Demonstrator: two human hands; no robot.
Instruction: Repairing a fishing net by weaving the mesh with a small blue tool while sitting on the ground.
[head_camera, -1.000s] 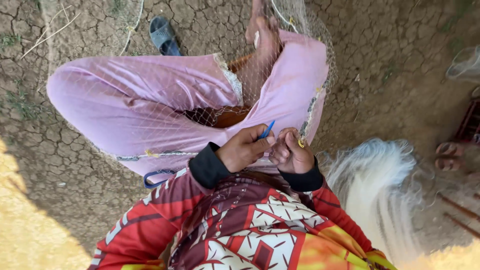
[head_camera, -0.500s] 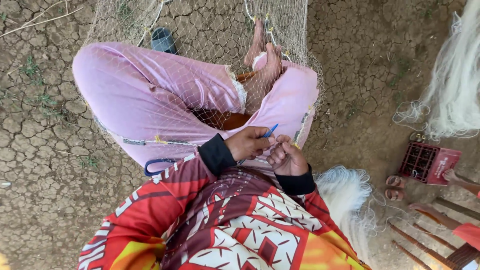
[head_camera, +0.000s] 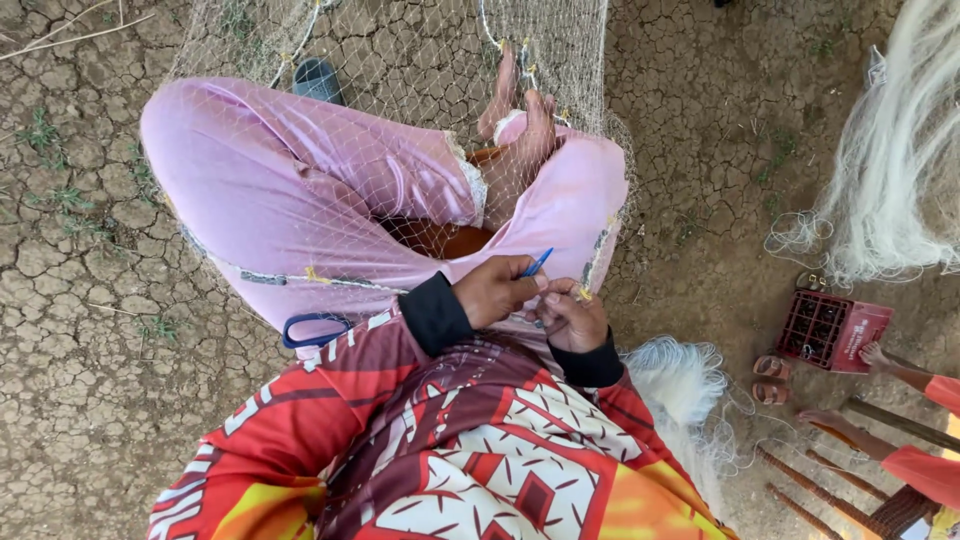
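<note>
Left hand (head_camera: 497, 290) pinched around blue netting needle (head_camera: 537, 263); right hand (head_camera: 573, 318) closed on fold of fishing net (head_camera: 400, 130) over lap; net stretched across pink-trousered knees, hooked on toes; mending looks mid-way, extent unclear; mesh at fingers too fine to read; blue-handled scissors (head_camera: 315, 330) half hidden; co-worker's limbs cut off right.

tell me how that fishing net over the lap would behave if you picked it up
The fishing net drapes over the pink trousers, so it is probably floppy. Its fine, see-through mesh suggests lightness. It might snag on the toes that hold it taut.
</note>
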